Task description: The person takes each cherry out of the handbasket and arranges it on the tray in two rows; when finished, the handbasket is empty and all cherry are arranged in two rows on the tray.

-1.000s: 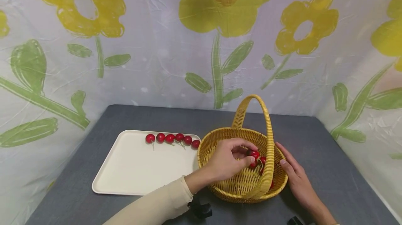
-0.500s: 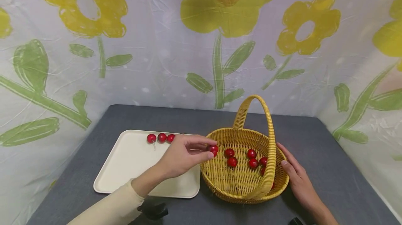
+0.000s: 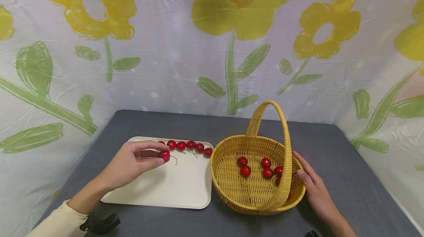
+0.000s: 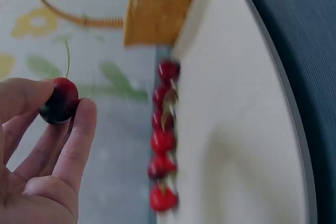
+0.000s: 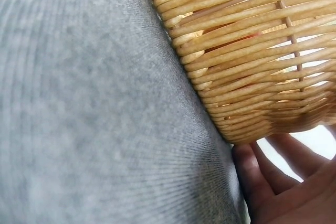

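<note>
Thumb and fingertips of my left hand [image 3: 132, 163] pinch a red cherry [image 3: 164, 155] above the back-left part of a white tray [image 3: 182, 185]; its thin stem points right. In the left wrist view the pinched cherry [image 4: 60, 100] looks dark underneath, its stem upward. Several cherries [image 3: 191, 145] form a row along the tray's back edge, the leftmost partly hidden by the hand. Right of the tray stands a yellow wicker basket [image 3: 232, 203] holding several loose cherries [image 3: 245, 171]. My right hand [image 3: 316, 189] rests against the basket's right side, fingers extended, as the right wrist view also shows.
The basket's tall arched handle [image 3: 284, 145] rises over its right half and hides some cherries behind it. A dark grey cloth [image 3: 179, 123] covers the table. Behind it hangs a flower-printed curtain [image 3: 165, 75].
My left hand has moved out of the basket, leftward to above the tray, carrying the cherry. The right hand has stayed against the basket.
</note>
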Demonstrator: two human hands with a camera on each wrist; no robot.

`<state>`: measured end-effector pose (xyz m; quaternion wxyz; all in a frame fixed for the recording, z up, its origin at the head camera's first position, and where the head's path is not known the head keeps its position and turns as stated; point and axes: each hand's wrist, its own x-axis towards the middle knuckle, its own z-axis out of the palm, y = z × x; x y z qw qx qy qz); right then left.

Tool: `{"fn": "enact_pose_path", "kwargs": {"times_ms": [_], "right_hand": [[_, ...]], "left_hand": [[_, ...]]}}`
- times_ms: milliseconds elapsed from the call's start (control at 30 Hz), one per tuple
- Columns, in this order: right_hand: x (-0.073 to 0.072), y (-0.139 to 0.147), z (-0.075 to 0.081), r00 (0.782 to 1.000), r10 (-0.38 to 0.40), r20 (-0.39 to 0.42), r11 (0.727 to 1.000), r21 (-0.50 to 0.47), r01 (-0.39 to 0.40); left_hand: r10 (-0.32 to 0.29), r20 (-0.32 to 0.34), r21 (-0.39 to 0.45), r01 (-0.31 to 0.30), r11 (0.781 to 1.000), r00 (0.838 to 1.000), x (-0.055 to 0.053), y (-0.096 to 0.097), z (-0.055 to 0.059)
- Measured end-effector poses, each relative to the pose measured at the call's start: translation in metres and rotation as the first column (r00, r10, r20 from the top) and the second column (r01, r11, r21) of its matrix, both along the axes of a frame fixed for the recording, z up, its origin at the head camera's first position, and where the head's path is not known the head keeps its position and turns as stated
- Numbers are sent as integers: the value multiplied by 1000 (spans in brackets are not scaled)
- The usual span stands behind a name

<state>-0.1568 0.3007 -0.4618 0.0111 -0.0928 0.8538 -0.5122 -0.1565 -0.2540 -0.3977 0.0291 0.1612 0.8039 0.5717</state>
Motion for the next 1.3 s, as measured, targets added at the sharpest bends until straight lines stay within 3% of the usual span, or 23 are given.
{"fn": "enact_pose_path", "kwargs": {"times_ms": [133,300,367,533,867,1133,1300], "right_hand": [[0,0,0,1000,3,1,1000,-2,-3],[0,-1,1,1000,8,2,1000,-12,-8],[0,0,1,1000,5,2,1000,-11,-5],[0,1,1,1000,-4,15,1000,1,4],[-1,1,1,1000,-3,17,1000,12,3],[-1,1,-1,1000,1,-4,1000,8,-1],[0,0,0,1000,-11,12,1000,17,11]], "left_hand": [[43,15,-62,-42,997,999,-5,-27,-8],[75,24,-139,-71,988,997,-16,-47,-16],[103,-6,-212,-102,972,995,-22,-50,-19],[137,-95,-383,-164,909,986,-36,-51,-28],[130,-165,-504,-197,841,978,-58,-47,-38],[126,-187,-481,-202,853,974,-69,-43,-43],[140,-196,-479,-219,850,971,-72,-43,-46]]}}
